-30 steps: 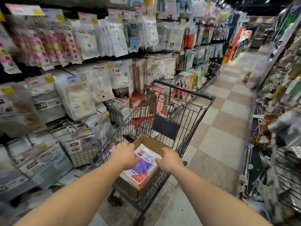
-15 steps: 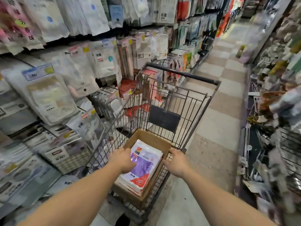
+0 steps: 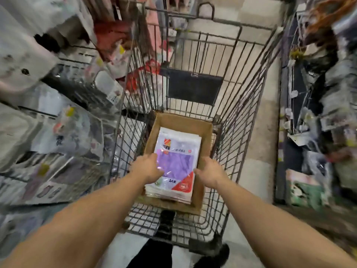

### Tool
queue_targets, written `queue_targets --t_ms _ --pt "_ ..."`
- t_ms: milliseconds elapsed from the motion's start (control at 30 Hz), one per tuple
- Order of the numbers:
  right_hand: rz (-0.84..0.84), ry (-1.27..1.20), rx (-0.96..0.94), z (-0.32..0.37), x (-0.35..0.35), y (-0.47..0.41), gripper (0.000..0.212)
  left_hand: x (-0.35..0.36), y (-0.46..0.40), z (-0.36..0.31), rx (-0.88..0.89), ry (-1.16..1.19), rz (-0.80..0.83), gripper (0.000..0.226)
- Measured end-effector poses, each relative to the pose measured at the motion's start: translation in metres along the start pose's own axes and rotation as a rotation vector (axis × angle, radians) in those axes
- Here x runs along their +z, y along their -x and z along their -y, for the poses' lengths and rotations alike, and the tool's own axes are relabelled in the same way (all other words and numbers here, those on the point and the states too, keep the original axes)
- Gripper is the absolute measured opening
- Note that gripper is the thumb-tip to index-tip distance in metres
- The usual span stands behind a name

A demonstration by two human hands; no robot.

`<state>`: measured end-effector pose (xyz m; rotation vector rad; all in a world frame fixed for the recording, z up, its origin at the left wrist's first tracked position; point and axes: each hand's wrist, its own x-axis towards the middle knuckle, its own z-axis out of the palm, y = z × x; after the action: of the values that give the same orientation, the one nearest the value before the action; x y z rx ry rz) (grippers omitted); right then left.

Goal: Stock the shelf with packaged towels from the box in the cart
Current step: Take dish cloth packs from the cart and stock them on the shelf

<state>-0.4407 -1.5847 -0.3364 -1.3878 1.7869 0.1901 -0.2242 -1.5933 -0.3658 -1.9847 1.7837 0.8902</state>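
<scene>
The towel packs [image 3: 176, 163] lie stacked flat in the box [image 3: 205, 132] in the cart [image 3: 249, 117]; left hand [image 3: 147, 168] and right hand [image 3: 209, 172] flank the stack, fingers curling toward its edges, grip not yet closed, likely to lift several.

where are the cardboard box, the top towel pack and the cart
cardboard box [image 3: 182, 120]: head view, bare far wall.
top towel pack [image 3: 176, 161]: head view, purple middle panel.
cart [image 3: 249, 120]: head view, right wire side.

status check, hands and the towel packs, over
Left hand on the top towel pack, right hand at the stack's right edge; grip unclear. Stack sits in the cardboard box in the cart. Nothing blocking.
</scene>
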Motion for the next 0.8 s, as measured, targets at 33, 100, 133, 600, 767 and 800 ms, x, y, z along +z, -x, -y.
queue_targets --t_ms 33,100,133,600,767,800 --pt "0.009 0.000 0.016 -0.001 0.009 -0.009 0.049 0.006 -0.008 0.005 0.007 0.016 0.021 0.062" --pt "0.038 -0.027 0.058 -0.001 0.025 -0.023 0.044 0.022 -0.025 0.015 0.013 0.049 0.085 0.069" --pt "0.061 -0.054 0.088 -0.001 0.032 -0.029 0.041 0.028 -0.032 0.018 0.011 0.068 0.114 0.070" --pt "0.156 -0.327 0.355 -0.016 0.103 -0.103 0.061 0.112 -0.087 0.042 0.017 0.056 0.313 0.095" --pt "0.125 -0.433 0.383 -0.018 0.113 -0.112 0.077 0.117 -0.087 0.039 0.049 -0.027 0.331 0.093" --pt "0.100 -0.462 0.396 -0.017 0.112 -0.110 0.070 0.116 -0.086 0.039 0.049 -0.037 0.344 0.093"
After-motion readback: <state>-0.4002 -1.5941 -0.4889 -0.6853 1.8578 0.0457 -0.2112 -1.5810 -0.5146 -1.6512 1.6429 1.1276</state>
